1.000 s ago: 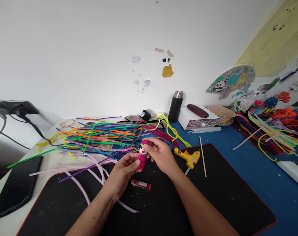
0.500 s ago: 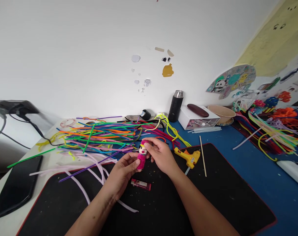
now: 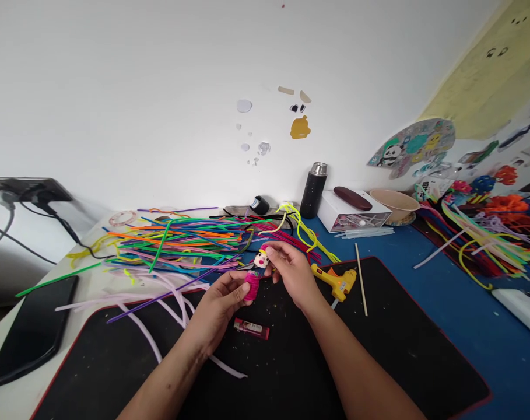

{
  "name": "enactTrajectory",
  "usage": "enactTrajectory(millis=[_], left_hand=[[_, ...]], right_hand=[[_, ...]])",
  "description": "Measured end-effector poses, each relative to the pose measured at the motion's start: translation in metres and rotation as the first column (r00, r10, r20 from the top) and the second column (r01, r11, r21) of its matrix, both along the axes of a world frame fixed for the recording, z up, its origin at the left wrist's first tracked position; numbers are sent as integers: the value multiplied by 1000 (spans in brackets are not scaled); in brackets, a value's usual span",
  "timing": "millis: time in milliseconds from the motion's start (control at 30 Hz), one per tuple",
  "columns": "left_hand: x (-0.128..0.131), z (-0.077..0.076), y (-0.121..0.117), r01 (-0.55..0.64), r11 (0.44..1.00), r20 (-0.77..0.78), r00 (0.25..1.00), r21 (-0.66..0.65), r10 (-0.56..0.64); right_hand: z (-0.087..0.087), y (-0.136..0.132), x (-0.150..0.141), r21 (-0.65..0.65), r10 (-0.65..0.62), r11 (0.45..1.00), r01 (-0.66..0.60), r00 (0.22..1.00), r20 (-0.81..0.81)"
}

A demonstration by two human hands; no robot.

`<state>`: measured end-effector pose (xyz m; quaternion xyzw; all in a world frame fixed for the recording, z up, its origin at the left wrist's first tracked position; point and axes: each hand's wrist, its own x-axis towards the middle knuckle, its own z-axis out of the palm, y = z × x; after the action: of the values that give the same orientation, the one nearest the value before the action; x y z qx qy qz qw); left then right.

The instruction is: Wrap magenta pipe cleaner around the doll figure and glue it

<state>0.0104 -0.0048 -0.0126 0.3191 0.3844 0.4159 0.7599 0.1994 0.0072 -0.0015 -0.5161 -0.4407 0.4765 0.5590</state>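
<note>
My left hand is closed around a magenta doll body made of coiled pipe cleaner, thumb on its front. In my right hand, the fingers pinch a small white doll head with a yellow band, dark eyes and a pink top. The head sits just above and to the right of the body, with a narrow gap between them. Below the hands, a pink lighter lies on the black mat. A yellow hot glue gun rests right of my right hand.
A pile of coloured pipe cleaners spreads behind my hands. Beside the glue gun lies a wooden stick. Farther back stand a black flask, a white box and a beige bowl. A black phone lies at left.
The doll head has come away from the magenta body, moved up and to the right by my right hand. My left hand has kept the body in nearly the same place.
</note>
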Motion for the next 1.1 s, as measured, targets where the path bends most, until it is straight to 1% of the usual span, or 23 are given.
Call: enactTrajectory(millis=[133,400,467,567,633,733,800,900,1000,1100], left_hand=[[0,0,0,1,1000,1,1000,16,-1],[0,4,-2,9,999,12,1000,35,-10],[1,6,-4,55,996,21,998,63,-57],[1,7,-9,195,975,38,979,109,-201],[1,8,-12,278,954,36,958,116,-284],[2,12,-17,336,934,32,939,120,-342],[2,14,-18,357,926,41,930,126,-365],[3,17,-20,387,915,61,916,117,-396],[4,20,-21,395,912,78,911,110,-404],[3,21,-20,384,916,74,916,114,-393]], right_hand=[[-4,4,4,-39,-16,999,16,1000,4],[-16,6,5,-33,0,999,8,975,222],[-18,7,5,-22,-7,1000,13,965,264],[-20,8,4,0,-25,1000,26,946,323],[-22,9,2,3,-27,1000,27,939,342],[-23,8,-2,4,-25,1000,26,925,378],[-22,7,-4,25,-35,999,26,901,433],[-16,10,-5,49,-41,999,18,841,540],[-9,18,-3,22,-13,1000,0,781,625],[-7,28,0,-15,22,1000,-17,733,680]])
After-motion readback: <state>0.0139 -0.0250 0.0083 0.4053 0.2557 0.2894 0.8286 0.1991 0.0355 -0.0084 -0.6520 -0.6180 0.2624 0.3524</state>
